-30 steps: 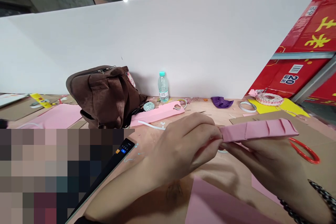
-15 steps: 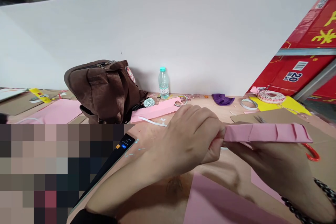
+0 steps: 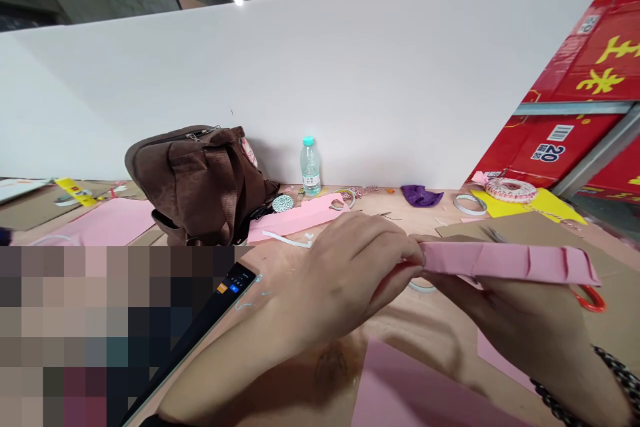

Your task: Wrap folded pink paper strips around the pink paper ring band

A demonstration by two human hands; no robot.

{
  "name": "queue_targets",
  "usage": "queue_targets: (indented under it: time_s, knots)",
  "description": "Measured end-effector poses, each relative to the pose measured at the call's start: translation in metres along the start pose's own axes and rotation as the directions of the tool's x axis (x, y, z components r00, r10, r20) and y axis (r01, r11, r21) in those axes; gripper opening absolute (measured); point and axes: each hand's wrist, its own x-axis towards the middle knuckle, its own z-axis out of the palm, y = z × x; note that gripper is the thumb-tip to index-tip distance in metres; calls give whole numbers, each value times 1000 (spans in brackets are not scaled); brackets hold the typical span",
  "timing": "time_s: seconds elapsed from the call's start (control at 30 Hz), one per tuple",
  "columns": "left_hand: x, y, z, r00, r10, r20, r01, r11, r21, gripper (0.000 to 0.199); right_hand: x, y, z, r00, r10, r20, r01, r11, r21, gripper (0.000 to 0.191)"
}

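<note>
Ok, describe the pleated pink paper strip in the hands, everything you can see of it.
It is a long strip of matte pink paper, folded flat into a band, with several sharp crosswise pleats, the tightest toward its far right end. It is held up, nearly level. The left hand pinches its inner end, and the right hand grips it there from underneath, leaving the rest projecting freely.

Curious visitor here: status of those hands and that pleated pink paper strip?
Left hand, right hand pinching pleated pink paper strip. Red scissor handle near end.
</note>
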Motion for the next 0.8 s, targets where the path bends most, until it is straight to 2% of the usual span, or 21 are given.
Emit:
queue_targets:
  time_s: [0.17, 0.33, 0.43, 0.57, 0.7, 0.8]
  knots:
    - [1, 1, 2, 1000, 22, 20, -23, 998, 53, 8, -16, 8, 0, 990, -121, 73, 136, 954, -268, 35]
    - [1, 3, 2, 999, 41, 23, -43, 995, 89, 11, -36, 17, 3, 984, -112, 141, 157, 916, -370, 49]
    - [2, 4, 2, 999, 23, 46, -27, 996, 85, 13, -36, 14, 3, 984, -124, 129, 162, 922, -352, 52]
    - [2, 6, 4, 999, 10, 33, -12, 998, 69, 15, -17, 2, 1, 983, -160, 88, 180, 932, -313, 52]
    - [1, 8, 4, 1000, -11, 2, 11, 1000, 24, 16, 0, -3, -2, 987, -155, 38, 160, 959, -235, 26]
    - [-1, 5, 2, 998, -66, -22, 66, 998, -10, 17, 6, -3, -5, 998, -67, 2, 67, 997, -43, 15]
